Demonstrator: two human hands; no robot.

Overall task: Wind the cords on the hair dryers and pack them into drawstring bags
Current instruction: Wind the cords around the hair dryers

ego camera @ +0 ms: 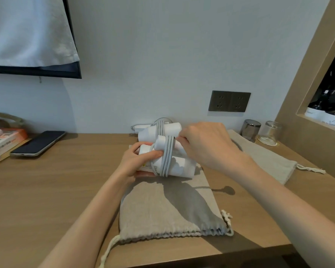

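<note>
Wooden desk stands against a pale wall, and on it lies flat a beige drawstring bag, with its gathered mouth toward the person. Above the far end of this bag both hands hold the near hair dryer, which is white and folded, raised a little from the cloth. Its grey cord is wound in several turns around the body and the handle. The left hand grips the dryer from the left side, the fingers are under it and the thumb presses on the turns of the cord. The right hand comes from the right, its fingers are curled and the tips pinch the cord at the upper right of the dryer.

Behind, close to the wall, the far hair dryer lies on the desk with its own cord already wound around it. A second bag of the same cloth lies flat at the right, apart from the first one.

At the left a dark phone rests beside some coloured boxes. At the right, near the wall, stand a metal cup and a clear glass. A dark socket panel is on the wall above them, and dark bottles stand in a niche at the far right
</note>
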